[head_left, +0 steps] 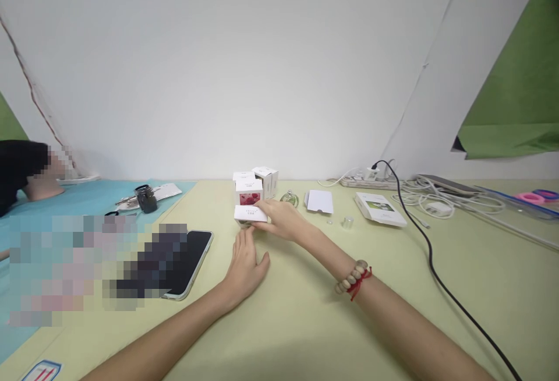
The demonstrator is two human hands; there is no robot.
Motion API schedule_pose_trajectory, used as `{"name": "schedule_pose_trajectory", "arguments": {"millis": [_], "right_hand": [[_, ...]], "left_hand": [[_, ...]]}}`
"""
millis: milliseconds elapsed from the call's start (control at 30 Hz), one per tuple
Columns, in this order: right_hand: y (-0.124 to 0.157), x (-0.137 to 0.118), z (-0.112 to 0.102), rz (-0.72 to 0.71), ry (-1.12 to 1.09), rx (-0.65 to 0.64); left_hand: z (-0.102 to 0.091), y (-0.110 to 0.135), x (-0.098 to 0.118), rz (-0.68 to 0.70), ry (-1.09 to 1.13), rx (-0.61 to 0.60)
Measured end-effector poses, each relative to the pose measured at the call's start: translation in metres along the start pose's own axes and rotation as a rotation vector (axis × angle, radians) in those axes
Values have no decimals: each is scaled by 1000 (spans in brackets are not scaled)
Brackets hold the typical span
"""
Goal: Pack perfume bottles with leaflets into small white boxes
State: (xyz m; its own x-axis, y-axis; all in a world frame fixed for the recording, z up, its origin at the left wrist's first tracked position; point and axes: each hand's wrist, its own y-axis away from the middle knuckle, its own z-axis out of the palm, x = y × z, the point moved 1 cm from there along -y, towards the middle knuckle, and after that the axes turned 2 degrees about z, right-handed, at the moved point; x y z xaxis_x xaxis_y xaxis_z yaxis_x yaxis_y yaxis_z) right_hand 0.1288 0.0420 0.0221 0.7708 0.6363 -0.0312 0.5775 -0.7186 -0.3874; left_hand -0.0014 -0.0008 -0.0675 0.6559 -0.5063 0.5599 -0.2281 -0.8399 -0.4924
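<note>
A small white box [251,214] with print on its top is at the front of a group of similar boxes. My right hand [283,219] grips its right side, thumb and fingers around it. Flat on the table lies my left hand [247,263], thumb spread away and fingertips at the box's lower front edge. Directly behind stands a white box [248,191] with a red flower picture, and further back another white box [267,178]. A round clear glass bottle [289,197] sits just beyond my right hand.
Right of the boxes lie a white card piece [319,201], a silvery cap [347,222] and a flat white box [379,209]. A black cable [430,253] crosses the right side. At left are a phone [192,264], a dark jar [145,198] and a person's head [26,165].
</note>
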Motion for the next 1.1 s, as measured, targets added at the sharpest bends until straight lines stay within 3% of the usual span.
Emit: {"name": "schedule_pose_trajectory", "arguments": {"millis": [200, 367, 533, 667, 767, 867, 1000, 1100], "right_hand": [[7, -16, -23, 171, -1, -58], [17, -27, -48, 146, -220, -210], [23, -25, -68, 234, -145, -213], [23, -15, -72, 147, -178, -170], [22, -12, -71, 31, -335, -292], [21, -11, -68, 2, -418, -429], [22, -9, -67, 39, -479, -449], [23, -8, -69, 31, -568, -534]], "left_hand": [[-1, -2, 0, -80, 136, 123], [-8, -5, 11, -139, 371, 68], [-10, -5, 12, -150, 403, -19], [-12, -7, 10, -100, 520, -63], [-16, -7, 11, -55, 587, -70], [-19, -5, 14, -27, 548, -20], [-16, -1, 16, -80, 372, 34], [-14, 2, 17, -73, 251, 4]]}}
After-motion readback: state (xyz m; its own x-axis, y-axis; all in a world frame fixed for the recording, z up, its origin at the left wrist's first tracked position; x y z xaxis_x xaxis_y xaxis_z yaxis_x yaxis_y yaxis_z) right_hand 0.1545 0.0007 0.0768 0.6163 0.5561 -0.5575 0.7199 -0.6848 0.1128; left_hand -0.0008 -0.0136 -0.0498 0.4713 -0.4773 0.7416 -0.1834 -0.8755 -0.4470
